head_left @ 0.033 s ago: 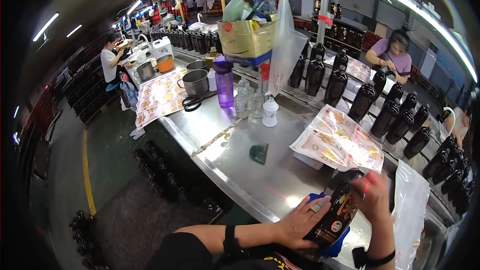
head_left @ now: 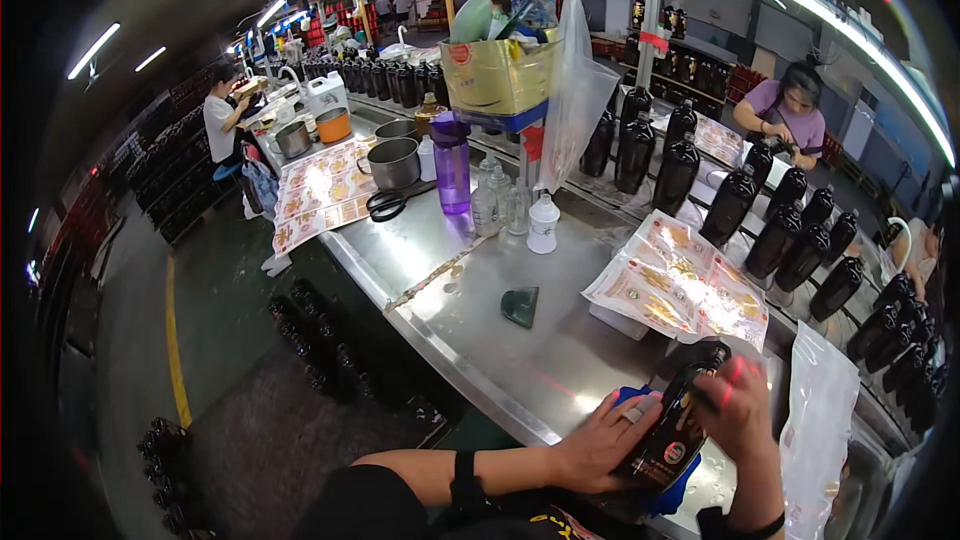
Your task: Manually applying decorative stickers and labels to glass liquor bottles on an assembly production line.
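A dark glossy bottle [head_left: 668,440] with gold lettering and a small round emblem lies tilted on a blue cloth [head_left: 675,495] at the table's near edge. My left hand [head_left: 605,445], a ring on one finger, grips the bottle's left side and steadies it. Curled fingers of my right hand [head_left: 735,400] press against the bottle's right side near its upper part; what they hold, if anything, is hidden. Red light falls across its knuckles. Just beyond the bottle, a stack of printed label sheets [head_left: 685,280] rests on a white support. A dark green flat piece [head_left: 519,307] lies on the metal table.
Several dark bottles [head_left: 730,205] stand along the right, with a person in purple [head_left: 790,115] working behind them. A purple drinking bottle [head_left: 453,165], white bottle [head_left: 543,225], scissors [head_left: 388,204] and metal pot [head_left: 393,163] stand farther back. Clear plastic sheeting [head_left: 820,430] lies at right.
My right hand has shifted slightly down and left along the bottle. My left hand keeps its place on the bottle.
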### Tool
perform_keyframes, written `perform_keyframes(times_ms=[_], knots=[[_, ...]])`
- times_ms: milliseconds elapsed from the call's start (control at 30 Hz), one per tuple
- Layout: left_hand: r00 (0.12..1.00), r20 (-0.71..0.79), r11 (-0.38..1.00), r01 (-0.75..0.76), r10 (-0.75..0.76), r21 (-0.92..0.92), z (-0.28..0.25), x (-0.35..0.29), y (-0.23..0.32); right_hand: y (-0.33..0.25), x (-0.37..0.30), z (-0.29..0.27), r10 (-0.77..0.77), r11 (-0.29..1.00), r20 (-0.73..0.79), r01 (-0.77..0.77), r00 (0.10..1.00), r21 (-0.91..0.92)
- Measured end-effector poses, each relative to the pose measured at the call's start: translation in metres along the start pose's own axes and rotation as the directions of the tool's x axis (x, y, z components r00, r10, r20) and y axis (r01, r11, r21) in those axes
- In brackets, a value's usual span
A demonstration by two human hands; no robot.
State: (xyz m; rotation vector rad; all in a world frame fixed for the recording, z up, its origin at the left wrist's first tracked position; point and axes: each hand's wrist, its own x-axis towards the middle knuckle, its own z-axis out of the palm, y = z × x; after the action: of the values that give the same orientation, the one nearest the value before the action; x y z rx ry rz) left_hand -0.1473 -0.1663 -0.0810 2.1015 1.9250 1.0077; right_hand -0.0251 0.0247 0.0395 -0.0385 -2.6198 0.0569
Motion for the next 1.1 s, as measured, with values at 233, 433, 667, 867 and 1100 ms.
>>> perform_keyframes(times_ms=[233, 433, 667, 867, 1100], knots=[[0.984, -0.168, 0.998, -0.062, 0.061, -0.002, 0.006, 0.003, 0.005, -0.026, -0.028, -0.014, 0.111, 0.994, -0.158, -0.111, 0.981, 0.008], [0.984, -0.177, 0.997, -0.045, 0.033, -0.068, 0.013, 0.000, 0.003, -0.048, -0.050, -0.016, 0.270, 0.854, 0.060, -0.268, 0.961, 0.447], [0.982, -0.190, 0.989, -0.051, 0.023, -0.142, 0.023, -0.002, -0.003, -0.053, -0.070, -0.013, 0.121, 0.808, 0.157, -0.189, 0.980, 0.558], [0.981, -0.188, 0.984, -0.065, 0.034, -0.164, 0.024, -0.001, -0.005, -0.051, -0.076, -0.004, 0.261, 0.965, -0.239, -0.251, 0.935, 0.075], [0.981, -0.192, 0.983, -0.065, 0.031, -0.173, 0.023, 0.000, -0.004, -0.063, -0.104, 0.003, 0.435, 0.885, -0.210, -0.374, 0.875, 0.276]])
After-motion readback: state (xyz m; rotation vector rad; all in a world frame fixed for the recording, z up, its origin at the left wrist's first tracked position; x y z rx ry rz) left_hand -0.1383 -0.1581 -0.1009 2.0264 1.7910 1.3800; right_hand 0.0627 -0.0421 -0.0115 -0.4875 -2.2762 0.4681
